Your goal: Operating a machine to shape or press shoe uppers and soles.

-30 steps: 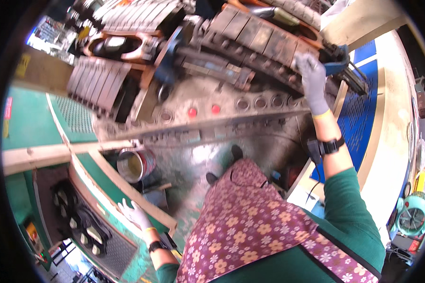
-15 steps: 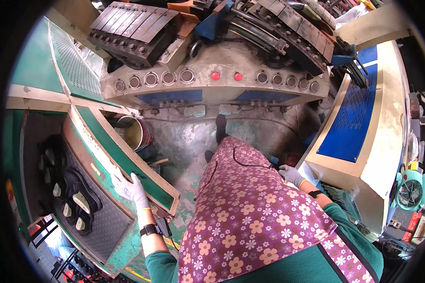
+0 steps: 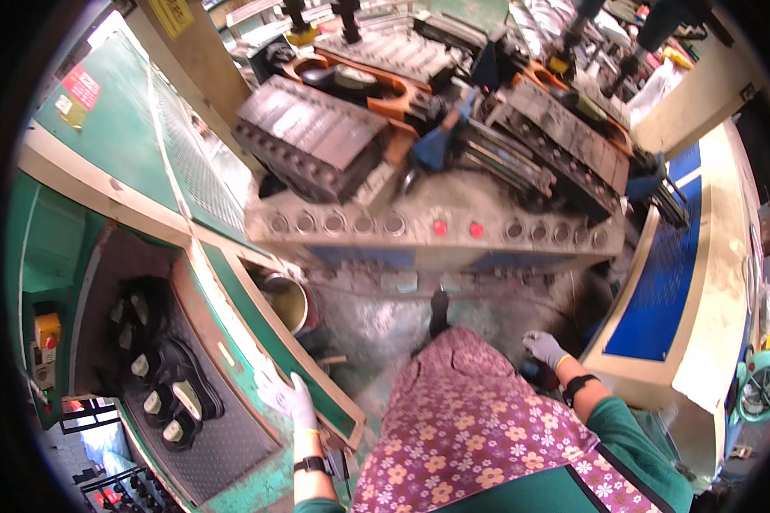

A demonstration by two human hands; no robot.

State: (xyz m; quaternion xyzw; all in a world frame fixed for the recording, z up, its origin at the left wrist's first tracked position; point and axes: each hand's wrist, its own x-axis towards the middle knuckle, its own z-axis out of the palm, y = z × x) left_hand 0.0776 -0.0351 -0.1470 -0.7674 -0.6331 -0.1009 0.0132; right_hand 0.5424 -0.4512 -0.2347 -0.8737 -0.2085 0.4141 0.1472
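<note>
Beside the metal can, left hand fingers spread on green rail; right hand fingers curled, empty.

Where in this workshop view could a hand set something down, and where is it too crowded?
Bare room: the blue panel on the right counter, and the green ledge where the left hand rests. Crowded: the bench top with grey metal moulds, and the tray of black soles. The right hand hangs low by the apron.
</note>
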